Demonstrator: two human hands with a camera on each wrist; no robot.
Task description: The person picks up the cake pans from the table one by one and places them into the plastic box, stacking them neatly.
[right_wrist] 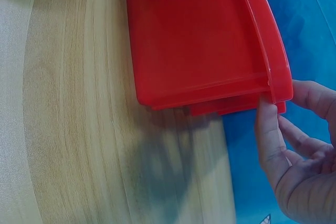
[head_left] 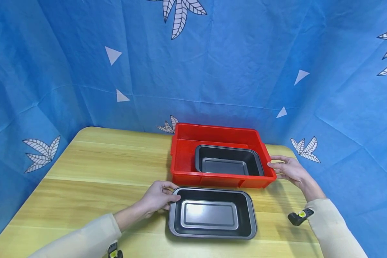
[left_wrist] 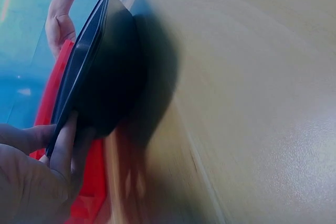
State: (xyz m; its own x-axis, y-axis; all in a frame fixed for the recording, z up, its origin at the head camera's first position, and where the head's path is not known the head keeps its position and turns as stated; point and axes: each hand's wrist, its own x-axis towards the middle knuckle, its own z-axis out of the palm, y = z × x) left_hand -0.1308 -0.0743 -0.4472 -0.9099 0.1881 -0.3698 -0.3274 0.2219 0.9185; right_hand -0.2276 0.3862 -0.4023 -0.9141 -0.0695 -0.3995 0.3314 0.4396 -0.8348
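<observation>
My left hand [head_left: 159,197] grips a dark metal loaf pan [head_left: 209,214] by its left rim, thumb over the inside and fingers beneath. In the left wrist view, the loaf pan [left_wrist: 118,61] appears raised above the table, its shadow falling beside it. Behind it stands a red plastic bin [head_left: 187,156] with a second dark loaf pan [head_left: 224,166] inside, lying toward the right. At the bin's right end, my right hand [head_left: 290,170] pinches the rim. Close up, the fingers [right_wrist: 270,142] meet the corner of the red bin [right_wrist: 194,40] from both sides.
A light wooden table [head_left: 109,157] carries everything. Blue cloth [head_left: 193,79] with leaf and triangle prints hangs behind the table and along its sides. The red bin sits near the table's back edge.
</observation>
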